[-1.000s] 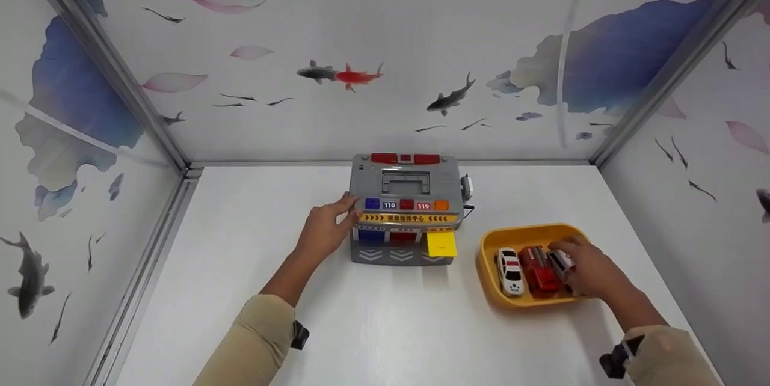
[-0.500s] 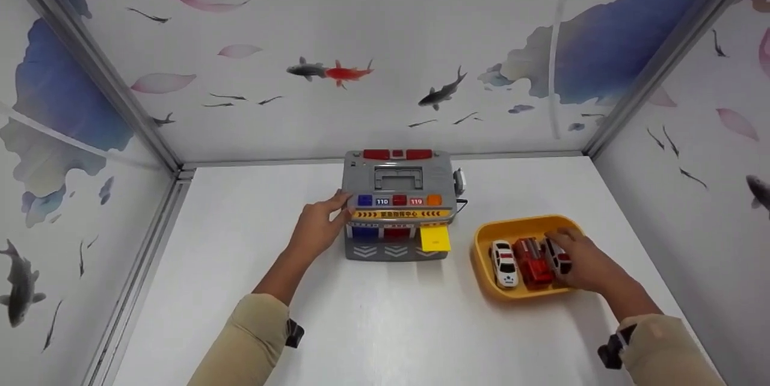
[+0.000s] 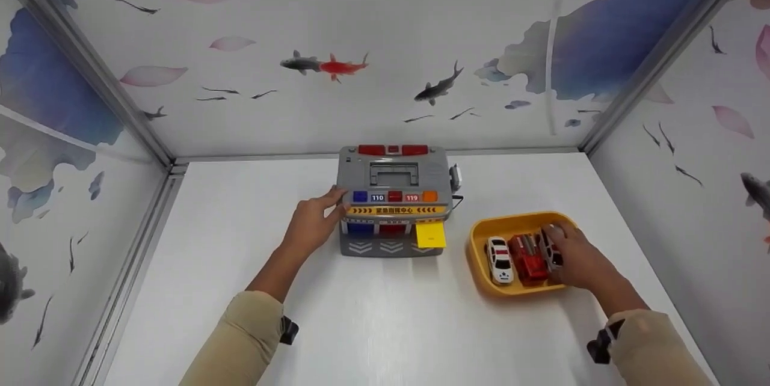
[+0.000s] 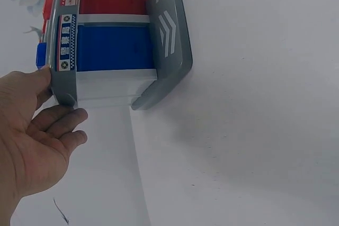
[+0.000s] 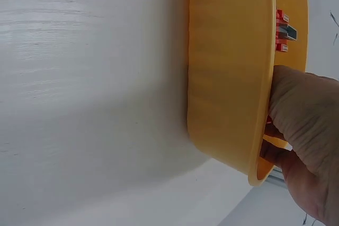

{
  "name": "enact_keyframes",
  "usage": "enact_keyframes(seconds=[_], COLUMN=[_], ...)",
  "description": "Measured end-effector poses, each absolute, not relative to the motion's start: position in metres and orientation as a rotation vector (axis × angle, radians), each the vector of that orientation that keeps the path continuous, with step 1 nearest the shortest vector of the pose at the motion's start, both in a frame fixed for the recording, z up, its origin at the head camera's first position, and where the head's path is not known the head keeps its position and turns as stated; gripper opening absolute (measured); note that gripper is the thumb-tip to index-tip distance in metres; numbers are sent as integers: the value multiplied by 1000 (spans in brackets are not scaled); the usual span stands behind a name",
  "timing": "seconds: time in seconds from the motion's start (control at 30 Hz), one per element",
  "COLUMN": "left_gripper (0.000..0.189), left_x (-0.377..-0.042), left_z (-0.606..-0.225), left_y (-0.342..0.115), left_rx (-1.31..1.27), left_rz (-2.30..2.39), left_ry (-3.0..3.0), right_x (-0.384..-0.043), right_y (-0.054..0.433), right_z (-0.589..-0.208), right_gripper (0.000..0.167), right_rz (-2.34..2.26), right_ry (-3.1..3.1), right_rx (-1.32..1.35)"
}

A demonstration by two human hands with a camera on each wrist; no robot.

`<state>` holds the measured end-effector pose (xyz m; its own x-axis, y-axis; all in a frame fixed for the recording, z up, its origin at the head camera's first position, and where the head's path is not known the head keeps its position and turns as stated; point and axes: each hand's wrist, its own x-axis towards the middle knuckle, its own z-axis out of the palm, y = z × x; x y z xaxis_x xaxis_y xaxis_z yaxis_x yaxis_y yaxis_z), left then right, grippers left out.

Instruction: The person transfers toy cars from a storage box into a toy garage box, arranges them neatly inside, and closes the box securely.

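Note:
In the head view, a grey toy garage [image 3: 394, 178] with red, blue and orange buttons stands near the back wall. Its yellow door [image 3: 431, 234] sticks out at the front, while the blue door [image 4: 115, 47] and red door look shut. My left hand [image 3: 311, 223] holds the garage's left edge by thumb and fingers. To the right, my right hand [image 3: 580, 258] reaches into a yellow tray [image 3: 478, 272] and grips a white toy car [image 3: 550, 248], partly covered by the fingers. Beside it lie a red toy fire engine [image 3: 529, 258] and a white toy police car [image 3: 500, 261].
The white tabletop [image 3: 373, 320] is bounded by printed panels with fish and petals at the back [image 3: 385, 109] and both sides. A white handset-like piece [image 3: 456, 177] with a black cord hangs on the garage's right side.
My right hand's fingers have closed further round the white toy car, which now sits slightly tilted. The left hand stays at the garage. The head view has shifted a little.

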<state>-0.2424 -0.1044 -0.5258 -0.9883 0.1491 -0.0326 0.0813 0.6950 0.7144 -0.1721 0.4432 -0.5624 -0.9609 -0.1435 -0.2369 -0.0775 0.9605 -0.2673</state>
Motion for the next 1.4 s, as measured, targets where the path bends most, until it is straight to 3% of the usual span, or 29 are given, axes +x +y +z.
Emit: enact_keyframes(seconds=[0.67, 1.4], left_gripper=[53, 51], left_x=[-248, -241], left_z=[-519, -524], left_y=[-101, -104], left_rx=[230, 221], left_rz=[1202, 1189], left_ry=[2816, 2812], right_x=[-166, -157], right_y=[438, 376], right_z=[-525, -506], right_gripper=[107, 103], right_rz=[-245, -331], right_ry=[2997, 3008], right_rx=[-236, -424])
